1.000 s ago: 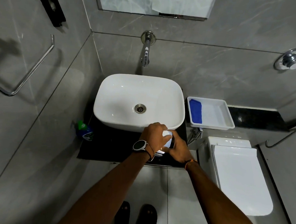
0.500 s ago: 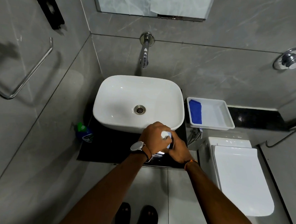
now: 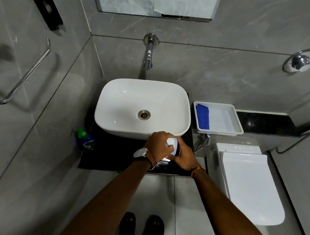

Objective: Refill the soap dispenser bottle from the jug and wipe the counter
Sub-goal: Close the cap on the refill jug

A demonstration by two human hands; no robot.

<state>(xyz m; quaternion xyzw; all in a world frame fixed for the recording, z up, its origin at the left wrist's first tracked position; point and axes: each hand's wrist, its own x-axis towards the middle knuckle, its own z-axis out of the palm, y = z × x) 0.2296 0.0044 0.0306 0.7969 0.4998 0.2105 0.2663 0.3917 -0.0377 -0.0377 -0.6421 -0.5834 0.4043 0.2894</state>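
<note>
I see the left hand with fingers curled over the top of the white jug and the right hand with fingers gripping its body, above the dark surface. The soap dispenser bottle sits well left of the fingers.

Light is dim and flat, from overhead. The white basin and toilet lid glow brightest; the white bottle near the counter's front edge is washed out, with a glare streak on the counter just below it. The towel bar casts a soft shadow on the wall. Wall joints bow toward the frame's edges.
</note>
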